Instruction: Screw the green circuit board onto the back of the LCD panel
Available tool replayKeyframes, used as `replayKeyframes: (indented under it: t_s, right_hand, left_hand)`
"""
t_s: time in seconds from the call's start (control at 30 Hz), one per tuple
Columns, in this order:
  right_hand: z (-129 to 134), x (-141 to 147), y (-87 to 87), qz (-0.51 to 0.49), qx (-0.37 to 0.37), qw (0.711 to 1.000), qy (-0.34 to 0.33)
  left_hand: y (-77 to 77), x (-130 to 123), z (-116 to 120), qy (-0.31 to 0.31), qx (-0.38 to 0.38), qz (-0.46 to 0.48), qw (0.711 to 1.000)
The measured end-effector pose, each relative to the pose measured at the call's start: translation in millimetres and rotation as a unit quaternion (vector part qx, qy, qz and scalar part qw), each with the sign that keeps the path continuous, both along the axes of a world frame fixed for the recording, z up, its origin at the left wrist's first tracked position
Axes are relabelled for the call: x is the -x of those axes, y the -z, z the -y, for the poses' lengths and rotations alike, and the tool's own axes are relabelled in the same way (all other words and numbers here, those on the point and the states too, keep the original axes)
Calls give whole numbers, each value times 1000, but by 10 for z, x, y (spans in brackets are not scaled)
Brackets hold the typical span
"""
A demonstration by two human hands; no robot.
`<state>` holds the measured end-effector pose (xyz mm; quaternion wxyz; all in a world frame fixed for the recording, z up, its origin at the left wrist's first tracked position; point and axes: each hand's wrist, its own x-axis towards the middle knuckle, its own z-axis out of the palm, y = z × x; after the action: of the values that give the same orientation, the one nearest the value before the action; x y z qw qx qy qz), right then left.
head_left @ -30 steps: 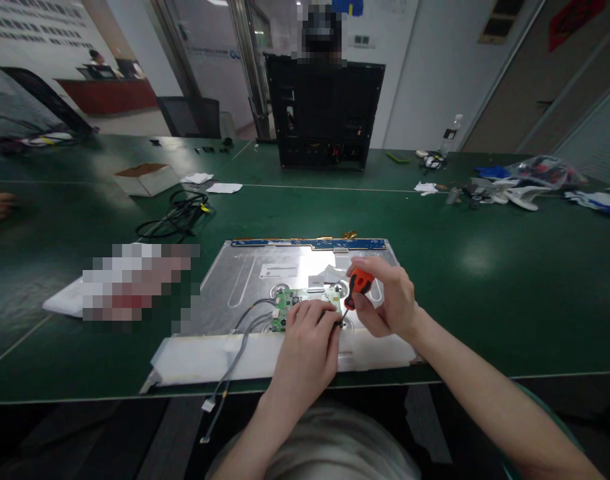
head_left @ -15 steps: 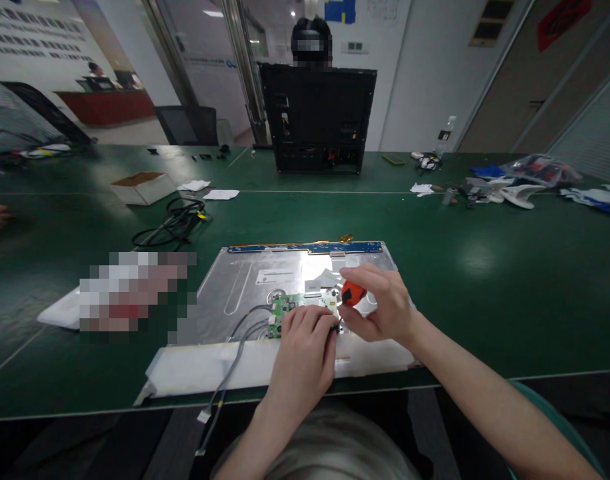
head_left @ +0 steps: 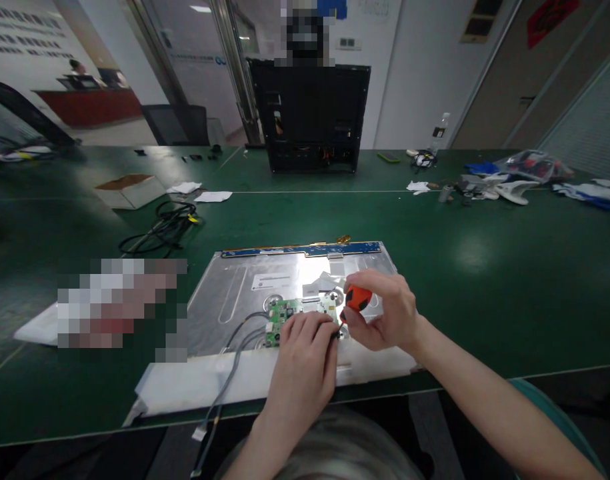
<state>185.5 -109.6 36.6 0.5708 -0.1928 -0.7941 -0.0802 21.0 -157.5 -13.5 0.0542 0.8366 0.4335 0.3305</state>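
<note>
A silver display panel [head_left: 225, 287] lies flat near the table's front edge, with a small green circuit board [head_left: 279, 308] on it. My right hand [head_left: 385, 310] grips the orange and black handle of a screwdriver [head_left: 359, 298], whose tip points down at the board's right edge. My left hand [head_left: 305, 353] rests over the lower part of the board, its fingers together; its fingertips meet the screwdriver's shaft area, and what they may hold is hidden. Grey cables [head_left: 232, 363] run from the board's left side over the table edge. White foam sheet [head_left: 199, 383] covers the panel's near edge.
Behind the panel, a black monitor housing [head_left: 312, 113] stands upright, a person's head above it. An open box [head_left: 129, 191] and coiled black cable [head_left: 159, 230] lie left. At the back right are a bottle [head_left: 439, 130], gloves [head_left: 592, 193] and a plastic bag [head_left: 535, 167].
The view has shifted slightly. The screwdriver's handle is tilted a little more to the right, and my right hand's fingers have moved around it. My left hand stays over the board.
</note>
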Motion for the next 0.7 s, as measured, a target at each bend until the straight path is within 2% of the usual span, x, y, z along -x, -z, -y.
replayKeyframes:
  t_s: [0.17, 0.43, 0.7]
  right_hand:
    - [1, 8, -10, 4, 1, 1000, 8]
    - [-12, 44, 71, 8, 21, 999, -26]
    - [-4, 53, 78, -4, 17, 1000, -1]
  left_hand:
    - [9, -6, 4, 1, 6, 2, 1000]
    - [-4, -7, 9, 4, 11, -4, 1000]
    - [-4, -22, 7, -10, -4, -20, 1000]
